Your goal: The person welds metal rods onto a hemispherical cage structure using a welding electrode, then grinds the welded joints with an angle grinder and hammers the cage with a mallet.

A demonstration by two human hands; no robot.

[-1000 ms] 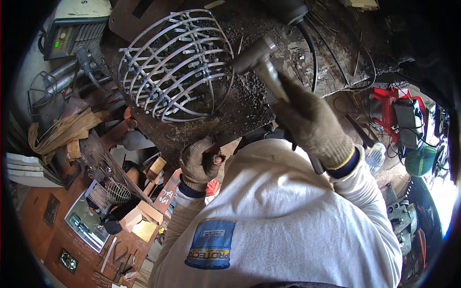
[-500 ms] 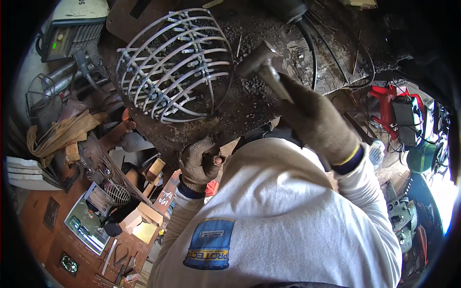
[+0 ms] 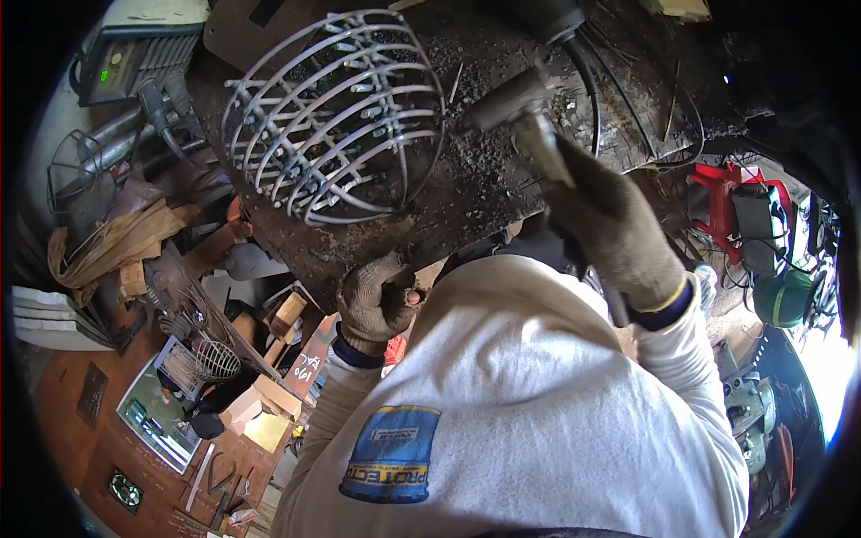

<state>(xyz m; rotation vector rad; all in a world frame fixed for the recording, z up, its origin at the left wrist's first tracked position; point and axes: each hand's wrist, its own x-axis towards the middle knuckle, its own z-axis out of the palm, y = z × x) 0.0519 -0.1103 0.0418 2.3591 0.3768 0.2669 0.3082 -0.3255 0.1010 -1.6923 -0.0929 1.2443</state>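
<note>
We've got hammer right of wire cage, handle slanting away into right hand, closed on it; left hand curled our side of cage, looks nearer, can't tell if holding anything.

The right hand has moved outward to the right, carrying the hammer along. The hammer's head, which showed close beside the wire cage's right edge a second ago, now leaves a wider gap there.
</note>
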